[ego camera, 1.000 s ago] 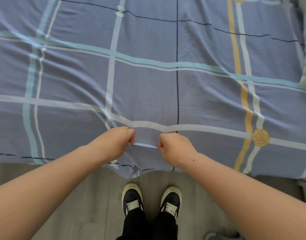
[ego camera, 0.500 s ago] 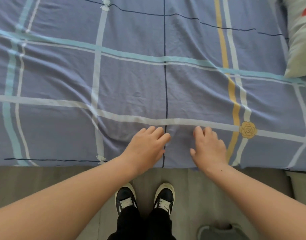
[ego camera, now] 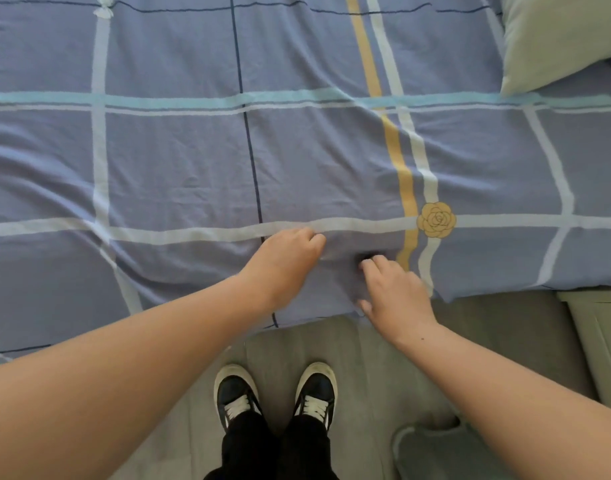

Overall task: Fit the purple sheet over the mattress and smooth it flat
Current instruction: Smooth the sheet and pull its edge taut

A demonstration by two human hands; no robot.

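Can't see mattress: purple sheet [ego camera: 179, 161] covers it all, itself cut off left, top, right. My left hand [ego camera: 283, 268]: fingers [ego camera: 309, 237] curled under, grip on cloth unclear. My right hand [ego camera: 397, 296] blurred, its grip unclear too. Edges crop pillow [ego camera: 553, 39], grey slipper [ego camera: 432, 452].

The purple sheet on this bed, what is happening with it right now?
A person stands over the purple sheet, working on it. The left hand grips the cloth with curled fingers near a white stripe; the right hand presses its fingers into a fold beside the yellow stripe, grip unclear. The sheet is spread out, but wrinkles show around the hands.
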